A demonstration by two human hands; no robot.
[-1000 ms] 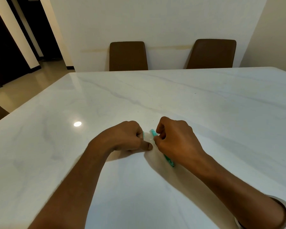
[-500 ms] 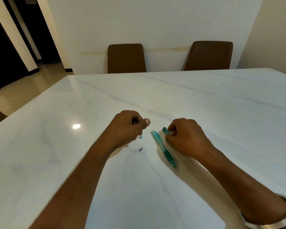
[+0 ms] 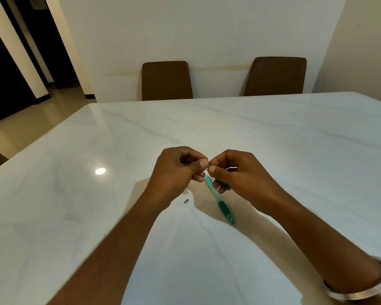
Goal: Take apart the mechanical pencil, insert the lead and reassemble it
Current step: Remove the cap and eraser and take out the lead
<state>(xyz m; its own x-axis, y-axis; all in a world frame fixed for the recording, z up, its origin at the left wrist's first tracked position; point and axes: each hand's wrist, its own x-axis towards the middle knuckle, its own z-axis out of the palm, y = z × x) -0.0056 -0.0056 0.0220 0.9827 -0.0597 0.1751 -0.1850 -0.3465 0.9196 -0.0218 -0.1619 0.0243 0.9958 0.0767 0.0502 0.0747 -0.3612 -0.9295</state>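
A tiny dark bit [image 3: 186, 201] lies loose on the white desk [image 3: 295, 139]. The left hand [image 3: 176, 170] pinches something too small to tell. The right hand [image 3: 240, 175] pinches a small green piece [image 3: 209, 166]. Below them the green pencil [image 3: 221, 204] rests flat on the desk, parked, probably so both hands are free.

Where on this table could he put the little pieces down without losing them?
Bare marble lies left of the left hand, around the light glare, and right of the right hand toward the table edge. The middle is crowded: the pencil and a tiny dark piece lie between the forearms.
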